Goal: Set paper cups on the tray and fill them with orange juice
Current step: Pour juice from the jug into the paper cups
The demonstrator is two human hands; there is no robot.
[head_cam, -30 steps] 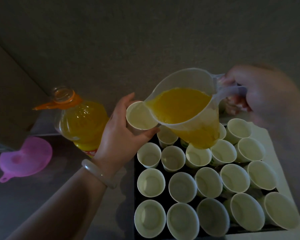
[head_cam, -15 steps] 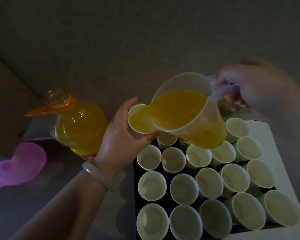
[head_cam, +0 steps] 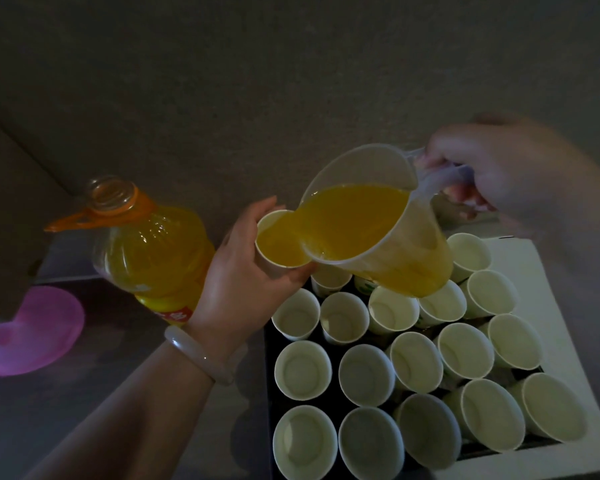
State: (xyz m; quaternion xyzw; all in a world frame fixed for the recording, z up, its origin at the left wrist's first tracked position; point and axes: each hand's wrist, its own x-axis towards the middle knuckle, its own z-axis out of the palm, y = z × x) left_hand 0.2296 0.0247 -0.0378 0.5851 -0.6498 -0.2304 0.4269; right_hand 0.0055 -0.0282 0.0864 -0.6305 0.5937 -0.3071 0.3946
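My left hand [head_cam: 243,285] grips a white paper cup [head_cam: 278,245] held up just beyond the tray's far left corner; the cup holds orange juice close to its rim. My right hand [head_cam: 492,174] grips the handle of a clear plastic jug [head_cam: 378,223], tilted left with its spout over the cup and juice running in. The jug is about half full. Below, several empty paper cups [head_cam: 366,375] stand packed in rows on the dark tray [head_cam: 268,375].
An open bottle of orange juice [head_cam: 153,251] with an orange neck handle stands left of my left hand. A pink funnel [head_cam: 35,330] lies at the far left. A white board [head_cam: 541,285] borders the tray on the right. A wall rises close behind.
The jug has tipped further toward the cup and juice has flowed in; the cup went from empty to nearly full. My left hand kept hold of the cup.
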